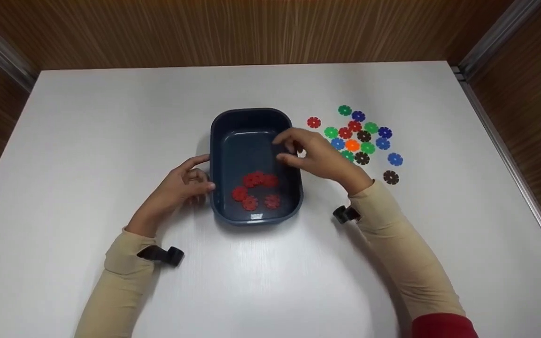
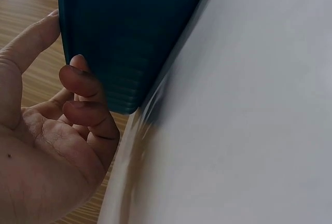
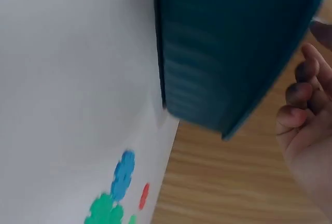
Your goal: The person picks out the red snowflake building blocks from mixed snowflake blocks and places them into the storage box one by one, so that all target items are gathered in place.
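My right hand (image 1: 315, 154) hangs over the bin (image 1: 244, 150), fingers parted with nothing visible in them, left hand (image 1: 176, 187) loosely touching its side; red discs (image 1: 250, 203) inside, mixed discs (image 1: 352, 145) on desk (image 1: 111, 126), probably light, stiff, slick, so I'd pinch opposite edges.

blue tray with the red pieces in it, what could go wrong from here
The right grip hangs over the right rim of the blue tray and might bump it; the left grip touches only the left side, so the tray could slide.
Two loose red pieces lie close among green pieces and brown pieces, so a wrong colour might get picked up.
The right grip is near those pieces too and could scatter some.
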The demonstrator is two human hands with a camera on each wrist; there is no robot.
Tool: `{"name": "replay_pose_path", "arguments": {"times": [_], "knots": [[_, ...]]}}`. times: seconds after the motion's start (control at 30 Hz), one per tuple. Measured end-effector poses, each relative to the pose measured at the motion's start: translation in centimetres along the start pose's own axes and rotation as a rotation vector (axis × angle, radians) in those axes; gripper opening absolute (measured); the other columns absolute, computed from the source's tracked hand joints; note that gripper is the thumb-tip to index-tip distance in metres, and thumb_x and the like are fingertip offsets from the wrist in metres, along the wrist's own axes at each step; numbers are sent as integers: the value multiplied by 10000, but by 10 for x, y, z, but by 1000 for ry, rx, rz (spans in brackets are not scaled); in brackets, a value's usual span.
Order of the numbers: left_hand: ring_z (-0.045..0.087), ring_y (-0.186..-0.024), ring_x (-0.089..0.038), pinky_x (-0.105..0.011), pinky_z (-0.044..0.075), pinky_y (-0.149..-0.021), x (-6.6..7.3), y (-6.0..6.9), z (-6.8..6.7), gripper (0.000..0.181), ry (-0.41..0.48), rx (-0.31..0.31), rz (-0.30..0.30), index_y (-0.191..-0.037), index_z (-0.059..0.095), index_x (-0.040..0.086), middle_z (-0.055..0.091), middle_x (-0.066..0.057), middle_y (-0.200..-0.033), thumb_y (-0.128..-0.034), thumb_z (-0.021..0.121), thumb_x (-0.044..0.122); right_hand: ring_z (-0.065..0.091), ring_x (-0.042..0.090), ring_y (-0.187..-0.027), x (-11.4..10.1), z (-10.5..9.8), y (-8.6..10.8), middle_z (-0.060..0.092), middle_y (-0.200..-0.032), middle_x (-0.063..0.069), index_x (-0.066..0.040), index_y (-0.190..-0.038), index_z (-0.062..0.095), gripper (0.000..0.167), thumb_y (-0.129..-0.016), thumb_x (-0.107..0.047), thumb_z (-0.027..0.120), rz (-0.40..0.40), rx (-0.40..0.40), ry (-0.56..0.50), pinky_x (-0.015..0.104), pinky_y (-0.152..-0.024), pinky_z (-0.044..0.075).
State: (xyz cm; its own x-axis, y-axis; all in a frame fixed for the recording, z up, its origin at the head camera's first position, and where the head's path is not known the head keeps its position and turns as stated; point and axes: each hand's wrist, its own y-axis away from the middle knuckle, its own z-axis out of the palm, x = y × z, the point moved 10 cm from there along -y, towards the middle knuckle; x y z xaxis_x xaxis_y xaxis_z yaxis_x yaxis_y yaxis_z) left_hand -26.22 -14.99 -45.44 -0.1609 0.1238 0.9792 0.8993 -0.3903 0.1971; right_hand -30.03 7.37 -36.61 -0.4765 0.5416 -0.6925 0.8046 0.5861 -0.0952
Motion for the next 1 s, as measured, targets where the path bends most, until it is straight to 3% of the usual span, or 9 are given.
{"name": "replay_pose_path", "arguments": {"times": [0.2,0.47,0.83,1.0], "knots": [[500,-685,-138,-259,442,-641,1,1,-1,691,-3,4,3,-1479,329,93,540,43,-809,-874,659,46,417,155,-759,43,-44,-1,469,-837,-13,-84,-1202,598,317,-923,-222,657,163,197,-114,216,-657,366],[516,-665,-123,-259,455,-616,0,5,-4,700,-1,8,8,-1487,317,85,552,47,-803,-874,652,37,461,140,-817,93,-67,-7,490,-879,-14,-140,-1236,587,369,-912,-296,665,401,305,-154,207,-675,416],[521,-663,-113,-245,464,-609,0,7,-3,691,3,5,11,-1480,324,76,545,49,-801,-873,650,28,450,164,-776,132,-58,-12,525,-931,43,-124,-1350,530,489,-911,-291,666,628,241,-109,245,-657,414],[521,-674,-121,-251,462,-623,-2,7,-2,690,-4,1,11,-1480,325,81,546,40,-803,-873,648,27,479,178,-766,147,-48,-8,574,-1175,101,-193,-1372,527,505,-901,-288,682,717,171,-79,279,-694,464]]}}
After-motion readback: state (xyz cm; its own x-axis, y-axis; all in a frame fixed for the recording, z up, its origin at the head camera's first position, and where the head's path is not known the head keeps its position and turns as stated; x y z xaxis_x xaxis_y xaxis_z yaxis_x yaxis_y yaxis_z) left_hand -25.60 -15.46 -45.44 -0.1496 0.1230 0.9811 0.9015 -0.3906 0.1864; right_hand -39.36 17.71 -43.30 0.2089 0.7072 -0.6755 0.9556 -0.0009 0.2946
